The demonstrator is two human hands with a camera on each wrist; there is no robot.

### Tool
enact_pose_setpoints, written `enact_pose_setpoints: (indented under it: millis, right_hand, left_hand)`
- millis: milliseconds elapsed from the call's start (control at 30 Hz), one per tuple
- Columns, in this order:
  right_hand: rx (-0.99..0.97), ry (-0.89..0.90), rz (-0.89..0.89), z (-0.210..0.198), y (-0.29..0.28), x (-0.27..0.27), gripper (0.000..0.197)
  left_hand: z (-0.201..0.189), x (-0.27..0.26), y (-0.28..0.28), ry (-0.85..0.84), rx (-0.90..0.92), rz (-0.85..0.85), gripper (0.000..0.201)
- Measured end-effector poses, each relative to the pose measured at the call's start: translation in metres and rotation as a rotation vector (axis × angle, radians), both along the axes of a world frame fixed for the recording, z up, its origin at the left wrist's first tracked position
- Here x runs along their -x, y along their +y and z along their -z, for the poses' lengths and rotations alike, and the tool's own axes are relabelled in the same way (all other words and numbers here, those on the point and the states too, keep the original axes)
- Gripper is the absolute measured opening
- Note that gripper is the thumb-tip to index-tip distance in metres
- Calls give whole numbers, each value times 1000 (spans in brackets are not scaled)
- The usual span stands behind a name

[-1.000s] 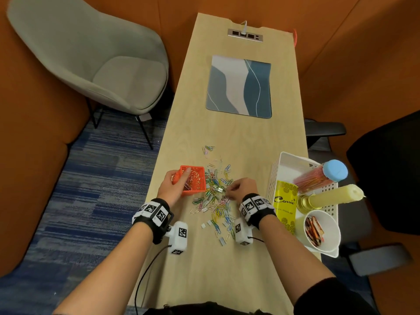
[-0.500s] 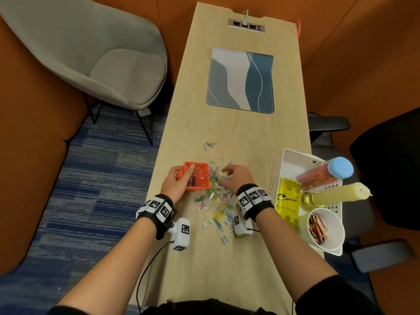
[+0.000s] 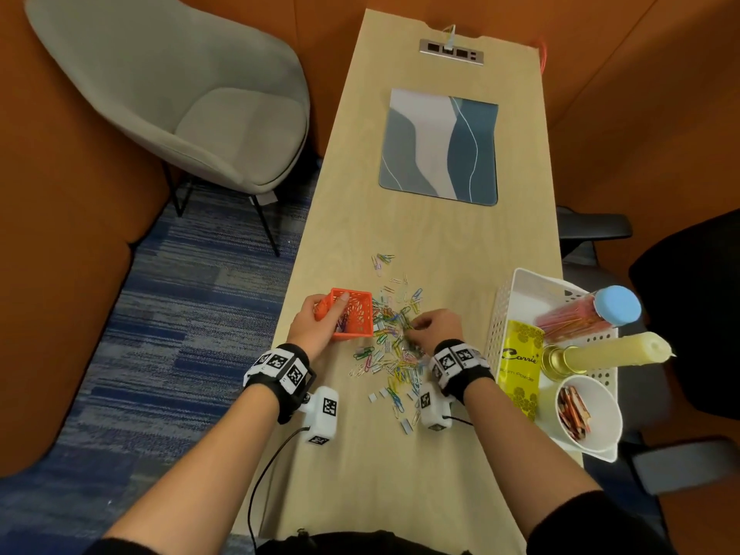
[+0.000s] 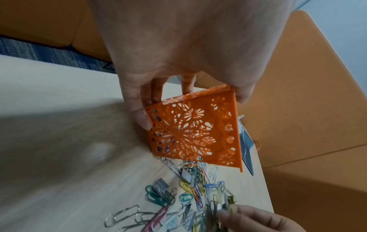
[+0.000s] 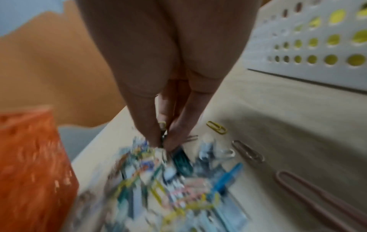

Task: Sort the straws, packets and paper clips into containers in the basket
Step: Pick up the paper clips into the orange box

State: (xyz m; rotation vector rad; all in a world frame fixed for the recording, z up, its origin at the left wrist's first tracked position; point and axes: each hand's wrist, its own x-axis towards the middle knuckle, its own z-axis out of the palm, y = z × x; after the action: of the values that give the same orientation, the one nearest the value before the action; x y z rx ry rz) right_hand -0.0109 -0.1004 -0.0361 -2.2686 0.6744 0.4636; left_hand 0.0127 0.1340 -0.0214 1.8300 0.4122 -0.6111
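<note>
**A:** To the right of the right hand's (image 3: 434, 328) grip sits the white basket (image 3: 505, 310) on the surface (image 3: 400, 474), and it already holds the straw tube (image 3: 580, 316) and the cup of packets (image 3: 574, 412). So which step is this?

**B:** The paper clips, I'd say. Left of that grip, the left hand (image 3: 316, 330) has its fingers curled round the orange box (image 3: 354, 318), tipped with its mouth toward the pile. A few clips show through the box's cut-out wall in the left wrist view.

**A:** And the paper clips (image 3: 394, 346) themselves?

**B:** Most lie loose on the surface between the two hands, some scattered beyond the grip. The right hand's fingertips (image 5: 158, 141) are pinched together on clips at the top of the pile; how many is too blurred to tell.

**A:** The next move?

**B:** Probably a short carry leftward into the box's mouth, keeping the pinch firm, since thin, slippery clips tangle and drop easily. Much of the pile remains, so the box isn't ready for the basket.
</note>
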Motion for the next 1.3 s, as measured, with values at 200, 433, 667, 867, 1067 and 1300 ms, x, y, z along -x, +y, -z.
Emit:
enact_pose_setpoints:
  millis: [200,433,667,867,1067,1300]
  right_hand:
    - [-452,-135,194,-53,-11,-4,29]
    - [-156,-101,-269,-89,19,-28,20]
    - [-21,-237,-86,-48,16,-82,16]
    - [233,-174,-527,16,40,-121,59]
    - [469,-241,-699,27,53,-88,28]
    - [328,-136,-551,25,36,-49,27]
  left_hand:
    - [-7,-2,-22,-31,-9,88,68]
    - [-9,-10,-39,-55,23,73,60]
    - [-10,-23,-12,-70,52,-47,55]
    - [-3,-45,12,-80,30,-147,50]
    - [10,-54,17,-67,75,-208,71]
    - [7,-50,-6,-44,111,-158,56]
